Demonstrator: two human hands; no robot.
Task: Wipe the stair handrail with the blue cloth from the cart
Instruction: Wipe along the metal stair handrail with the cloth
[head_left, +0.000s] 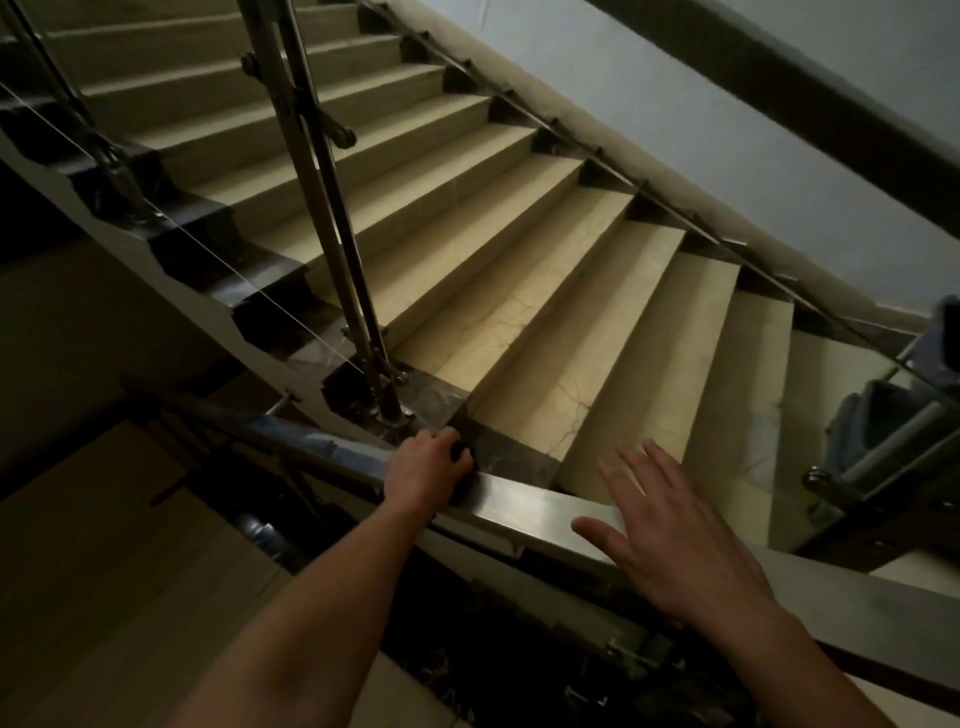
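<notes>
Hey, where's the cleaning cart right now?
The cart is at the far right edge of the head view, on the landing at the foot of the stairs, above and right of the right hand.

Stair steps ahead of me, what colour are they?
They are pale cream-beige stone steps with dark marbled end blocks, best seen in the head view.

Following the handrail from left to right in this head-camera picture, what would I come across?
Left hand gripping the handrail → open right hand → cart at the far right.
</notes>
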